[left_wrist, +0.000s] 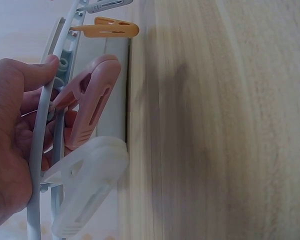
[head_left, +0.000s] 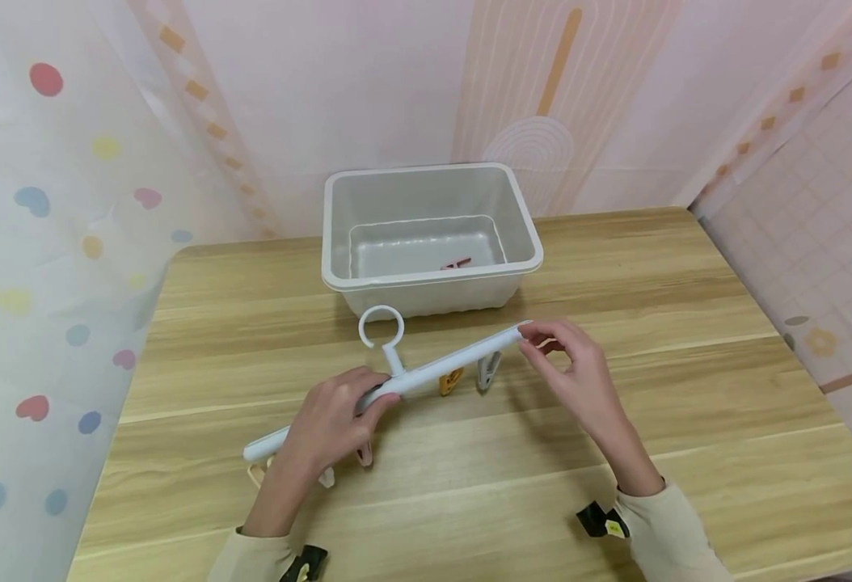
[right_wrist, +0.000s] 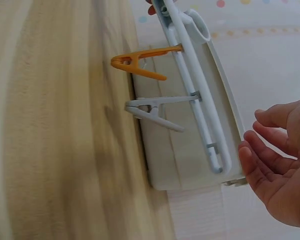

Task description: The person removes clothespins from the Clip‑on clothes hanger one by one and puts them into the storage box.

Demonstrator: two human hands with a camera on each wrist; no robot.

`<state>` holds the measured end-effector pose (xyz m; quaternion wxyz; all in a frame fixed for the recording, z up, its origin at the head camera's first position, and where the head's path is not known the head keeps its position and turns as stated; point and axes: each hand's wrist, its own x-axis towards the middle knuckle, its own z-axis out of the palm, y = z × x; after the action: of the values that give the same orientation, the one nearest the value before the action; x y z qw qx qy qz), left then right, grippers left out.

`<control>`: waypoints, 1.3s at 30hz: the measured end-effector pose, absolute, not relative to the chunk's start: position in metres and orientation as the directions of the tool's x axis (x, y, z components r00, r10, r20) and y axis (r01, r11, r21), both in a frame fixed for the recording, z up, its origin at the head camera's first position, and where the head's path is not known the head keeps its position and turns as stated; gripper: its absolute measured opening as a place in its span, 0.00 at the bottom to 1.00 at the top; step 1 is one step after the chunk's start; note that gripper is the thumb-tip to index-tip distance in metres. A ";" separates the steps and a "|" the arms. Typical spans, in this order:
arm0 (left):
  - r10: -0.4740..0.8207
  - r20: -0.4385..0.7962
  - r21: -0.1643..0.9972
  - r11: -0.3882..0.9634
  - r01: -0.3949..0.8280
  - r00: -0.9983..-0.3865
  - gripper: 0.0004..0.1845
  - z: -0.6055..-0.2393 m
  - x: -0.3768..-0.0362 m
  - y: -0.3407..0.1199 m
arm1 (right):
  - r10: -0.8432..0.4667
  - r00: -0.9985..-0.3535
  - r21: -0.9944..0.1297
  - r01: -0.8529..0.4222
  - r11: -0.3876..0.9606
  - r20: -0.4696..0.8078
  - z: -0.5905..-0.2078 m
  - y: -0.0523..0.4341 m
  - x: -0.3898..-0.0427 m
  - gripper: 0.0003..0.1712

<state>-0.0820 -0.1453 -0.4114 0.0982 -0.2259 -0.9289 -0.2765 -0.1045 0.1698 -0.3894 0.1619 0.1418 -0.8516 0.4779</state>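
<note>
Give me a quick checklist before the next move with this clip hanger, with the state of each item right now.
1. Left hand has a grip on the hanger bar: ok, fingers curl round it near the ring hook.
2. Right hand holding the bar's far end: not ok, fingers are relaxed just off the tip.
3. Orange clip and grey clip attached: ok, both hang from the bar.
4. Pink clip and white clip attached: ok, beside the left hand.
5. Tub within reach: ok, just behind the hanger.
6. What the pink item in the tub is: cannot tell.
</note>
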 end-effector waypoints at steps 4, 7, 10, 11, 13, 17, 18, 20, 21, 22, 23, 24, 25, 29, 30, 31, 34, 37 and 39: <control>0.368 0.299 0.473 0.744 0.472 -0.880 0.10 -0.412 -0.082 -0.145 | -0.084 -0.911 -0.762 -0.386 0.520 0.404 -0.396 0.174 -0.099 0.09; 0.369 0.291 0.477 0.744 0.469 -0.882 0.10 -0.412 -0.082 -0.144 | -0.079 -0.917 -0.752 -0.368 0.547 0.392 -0.402 0.178 -0.095 0.08; 0.367 0.292 0.472 0.747 0.467 -0.883 0.10 -0.412 -0.082 -0.144 | -0.080 -0.926 -0.746 -0.346 0.569 0.369 -0.407 0.181 -0.091 0.07; 0.365 0.291 0.473 0.748 0.465 -0.884 0.10 -0.412 -0.082 -0.144 | -0.083 -0.930 -0.745 -0.337 0.575 0.357 -0.409 0.182 -0.090 0.07; 0.366 0.289 0.475 0.747 0.464 -0.885 0.10 -0.411 -0.082 -0.144 | -0.091 -0.936 -0.744 -0.327 0.583 0.340 -0.412 0.183 -0.089 0.07; 0.366 0.271 0.486 0.746 0.455 -0.890 0.11 -0.410 -0.083 -0.143 | -0.095 -0.949 -0.753 -0.296 0.588 0.299 -0.417 0.183 -0.086 0.09; 0.367 0.269 0.489 0.745 0.455 -0.890 0.11 -0.410 -0.083 -0.143 | -0.093 -0.955 -0.759 -0.280 0.587 0.280 -0.417 0.182 -0.086 0.09; 0.369 0.268 0.489 0.744 0.455 -0.890 0.11 -0.409 -0.083 -0.143 | -0.087 -0.970 -0.780 -0.236 0.579 0.229 -0.419 0.182 -0.085 0.11; 0.370 0.269 0.489 0.743 0.458 -0.889 0.11 -0.409 -0.083 -0.143 | -0.086 -0.976 -0.795 -0.213 0.568 0.200 -0.419 0.181 -0.085 0.12; 0.372 0.272 0.487 0.742 0.460 -0.888 0.11 -0.409 -0.083 -0.142 | -0.088 -0.981 -0.807 -0.193 0.558 0.175 -0.420 0.181 -0.085 0.13; 0.372 0.277 0.487 0.741 0.463 -0.886 0.11 -0.410 -0.083 -0.142 | -0.091 -0.985 -0.820 -0.174 0.545 0.148 -0.421 0.180 -0.084 0.14; 0.373 0.282 0.485 0.740 0.466 -0.884 0.11 -0.410 -0.083 -0.142 | -0.096 -0.987 -0.832 -0.157 0.531 0.125 -0.422 0.180 -0.084 0.15; 0.374 0.285 0.482 0.739 0.469 -0.882 0.11 -0.410 -0.083 -0.142 | -0.103 -0.989 -0.842 -0.146 0.519 0.108 -0.423 0.179 -0.084 0.16; 0.381 0.291 0.482 0.734 0.478 -0.878 0.11 -0.410 -0.083 -0.141 | -0.123 -0.989 -0.859 -0.131 0.495 0.080 -0.425 0.177 -0.085 0.17; 0.382 0.290 0.483 0.734 0.478 -0.878 0.11 -0.409 -0.084 -0.141 | -0.125 -0.989 -0.860 -0.128 0.494 0.075 -0.426 0.177 -0.085 0.17; 0.382 0.288 0.486 0.732 0.478 -0.878 0.11 -0.409 -0.084 -0.140 | -0.125 -0.990 -0.860 -0.125 0.494 0.072 -0.426 0.177 -0.085 0.17; 0.380 0.287 0.491 0.730 0.476 -0.879 0.10 -0.408 -0.083 -0.140 | -0.125 -0.990 -0.861 -0.118 0.496 0.064 -0.426 0.176 -0.086 0.17; 0.377 0.287 0.496 0.728 0.473 -0.881 0.10 -0.407 -0.083 -0.139 | -0.130 -0.990 -0.861 -0.119 0.495 0.062 -0.427 0.175 -0.087 0.16; 0.377 0.291 0.497 0.726 0.476 -0.879 0.10 -0.407 -0.083 -0.139 | -0.136 -0.989 -0.863 -0.123 0.491 0.063 -0.427 0.175 -0.087 0.16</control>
<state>-0.0832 -0.1395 -0.4069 0.0851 -0.2304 -0.9250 -0.2900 -0.0875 0.1747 -0.4270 -0.0069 0.0750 -0.8634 0.4989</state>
